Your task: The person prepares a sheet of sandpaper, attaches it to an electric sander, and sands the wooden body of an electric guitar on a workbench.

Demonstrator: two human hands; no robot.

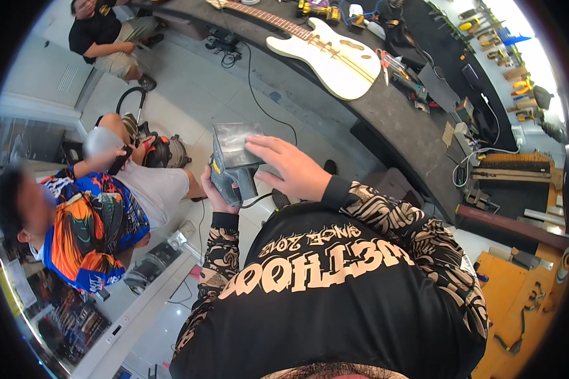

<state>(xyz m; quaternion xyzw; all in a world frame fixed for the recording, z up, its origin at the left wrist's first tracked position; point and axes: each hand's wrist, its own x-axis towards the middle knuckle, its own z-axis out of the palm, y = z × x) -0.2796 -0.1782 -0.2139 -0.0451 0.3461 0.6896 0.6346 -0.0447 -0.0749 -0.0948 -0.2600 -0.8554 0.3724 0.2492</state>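
In front of my chest, my left hand (pixel 216 199) is wrapped around the dark body of a corded sander (pixel 243 182), gripping it from below. The sander is turned so that its flat, dark rectangular pad (pixel 229 140) faces up. A yellow patch shows on its side, and a black cord runs off beneath it. My right hand (pixel 289 165) has its fingers stretched out, with the fingertips against the right edge of the pad. Part of the left fingers is hidden behind the tool.
A white electric guitar (pixel 338 63) lies on the dark workbench (pixel 395 126) ahead, with tools around it. One person (pixel 95 221) sits close on my left, another (pixel 107 38) farther back. A black cable (pixel 251 82) crosses the floor. A wooden board (pixel 506 297) holds pliers at right.
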